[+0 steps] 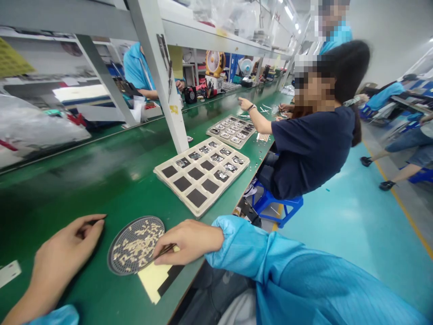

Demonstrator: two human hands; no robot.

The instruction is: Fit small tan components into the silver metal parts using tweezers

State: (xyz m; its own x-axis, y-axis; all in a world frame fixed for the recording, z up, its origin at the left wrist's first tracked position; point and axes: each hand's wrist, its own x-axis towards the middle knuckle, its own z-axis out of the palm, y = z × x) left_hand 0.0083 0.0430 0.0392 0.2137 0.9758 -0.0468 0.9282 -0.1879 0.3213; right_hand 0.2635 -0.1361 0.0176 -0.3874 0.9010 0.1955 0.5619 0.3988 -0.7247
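Note:
Beside the round grey mesh dish, my right hand grips dark tweezers, their tips over the dish's near right edge. Scattered across that dish are many small pale pieces. A yellow sheet with a black strip lies under my right hand, at the bench edge. Left of the dish, apart from it, my left hand is closed in a pinch, thumb against forefinger. Something small and dark shows between those fingers, too small to name.
A cream compartment tray with black squares and metallic parts lies ahead on the green bench. Beyond it is a second filled tray. A white shelf post rises behind. A co-worker sits on a blue stool at right.

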